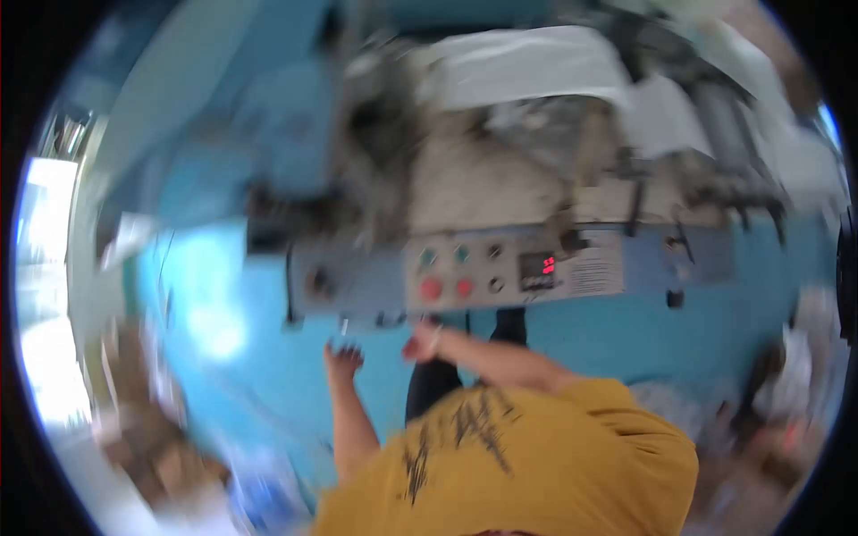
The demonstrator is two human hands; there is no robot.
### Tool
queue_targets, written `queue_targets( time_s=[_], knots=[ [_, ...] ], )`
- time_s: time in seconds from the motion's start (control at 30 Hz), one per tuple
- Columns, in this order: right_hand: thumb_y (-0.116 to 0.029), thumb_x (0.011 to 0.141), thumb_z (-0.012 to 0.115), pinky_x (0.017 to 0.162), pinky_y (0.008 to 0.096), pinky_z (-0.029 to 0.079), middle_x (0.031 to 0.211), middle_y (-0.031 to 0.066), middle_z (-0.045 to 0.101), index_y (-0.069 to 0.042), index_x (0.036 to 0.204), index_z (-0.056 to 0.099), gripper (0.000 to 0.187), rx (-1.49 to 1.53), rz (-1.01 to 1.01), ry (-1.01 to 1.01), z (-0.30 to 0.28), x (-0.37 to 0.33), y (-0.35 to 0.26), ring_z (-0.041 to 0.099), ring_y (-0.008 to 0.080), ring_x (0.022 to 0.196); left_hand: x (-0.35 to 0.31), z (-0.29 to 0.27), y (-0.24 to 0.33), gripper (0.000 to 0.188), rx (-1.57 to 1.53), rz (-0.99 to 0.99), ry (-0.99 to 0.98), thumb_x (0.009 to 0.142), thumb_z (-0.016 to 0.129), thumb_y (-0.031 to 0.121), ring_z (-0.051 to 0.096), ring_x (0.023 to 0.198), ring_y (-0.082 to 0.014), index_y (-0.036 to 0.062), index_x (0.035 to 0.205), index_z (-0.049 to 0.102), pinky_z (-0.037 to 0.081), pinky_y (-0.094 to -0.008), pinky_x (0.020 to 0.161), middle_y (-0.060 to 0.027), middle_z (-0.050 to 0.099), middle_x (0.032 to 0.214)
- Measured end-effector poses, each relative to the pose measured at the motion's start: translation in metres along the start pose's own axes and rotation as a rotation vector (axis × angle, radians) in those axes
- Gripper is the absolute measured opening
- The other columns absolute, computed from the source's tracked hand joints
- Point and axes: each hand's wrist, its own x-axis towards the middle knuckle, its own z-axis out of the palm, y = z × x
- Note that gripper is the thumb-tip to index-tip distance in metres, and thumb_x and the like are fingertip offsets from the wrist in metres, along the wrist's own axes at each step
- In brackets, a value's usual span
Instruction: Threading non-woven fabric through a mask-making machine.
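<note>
My left hand [343,359] hangs just below the front edge of a blue-grey machine [353,284], its fingers looking loosely apart with nothing visible in them. To its right, my right hand [424,342] is close under the control panel [490,271], with a pale band [436,338] at the wrist. Blur smears the right hand's fingers, so whether they grip or touch anything cannot be made out. Red buttons [431,288], green buttons and dark knobs sit on the panel beside a display [538,270] with lit red digits.
Atop the machine are a worn beige surface [483,183], a white sheet [536,67] and blurred dark metal parts [375,152]. Below lies a blue floor [214,304]. Brown cartons [165,456] and a blue bag [264,500] are at lower left; pale bags [791,375] are at right.
</note>
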Motion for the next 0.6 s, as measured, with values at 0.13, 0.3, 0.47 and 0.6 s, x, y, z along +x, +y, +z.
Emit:
queue_targets(
  time_s=[0.13, 0.3, 0.47, 0.6],
  knots=[
    [-0.044, 0.083, 0.040, 0.070, 0.0438, 0.047, 0.080, 0.0104, 0.059, -0.010, 0.090, 0.051, 0.036, 0.191, -0.335, 0.122, 0.043, 0.093, 0.007, 0.057, 0.0238, 0.070, 0.025, 0.053, 0.044, 0.059, -0.093, -0.355, -0.161, 0.070, 0.050, 0.051, 0.038, 0.098, -0.0231, 0.0094, 0.111, 0.039, 0.030, -0.0417, 0.080, -0.0085, 0.043, 0.114],
    [-0.033, 0.083, 0.047, 0.065, 0.0430, 0.049, 0.094, 0.0092, 0.055, -0.010, 0.096, 0.046, 0.026, 0.687, -0.401, 0.334, 0.082, 0.091, -0.004, 0.055, 0.0232, 0.085, 0.120, 0.044, 0.075, 0.032, 0.111, -0.414, -0.057, 0.081, 0.039, 0.034, 0.052, 0.093, -0.0234, 0.0118, 0.098, 0.055, 0.037, -0.0482, 0.079, -0.0084, 0.058, 0.097],
    [-0.030, 0.086, 0.040, 0.069, 0.0358, 0.046, 0.098, 0.0125, 0.057, -0.002, 0.106, 0.047, 0.036, 0.572, -0.450, 0.775, 0.086, 0.114, -0.017, 0.058, 0.0257, 0.087, 0.078, 0.083, 0.050, 0.023, 0.330, -0.213, -0.171, 0.077, 0.048, 0.032, 0.055, 0.072, -0.0200, 0.0122, 0.084, 0.057, 0.043, -0.0447, 0.065, -0.0040, 0.060, 0.080],
    [-0.019, 0.084, 0.043, 0.059, 0.0317, 0.051, 0.093, 0.0133, 0.059, 0.000, 0.100, 0.053, 0.027, -1.193, -0.551, 0.987, 0.088, 0.087, 0.002, 0.061, 0.0218, 0.083, 0.090, 0.056, 0.064, 0.029, 0.287, -0.104, -0.269, 0.079, 0.044, 0.034, 0.056, 0.075, -0.0243, 0.0106, 0.090, 0.056, 0.044, -0.0496, 0.068, -0.0060, 0.060, 0.084]
  ],
)
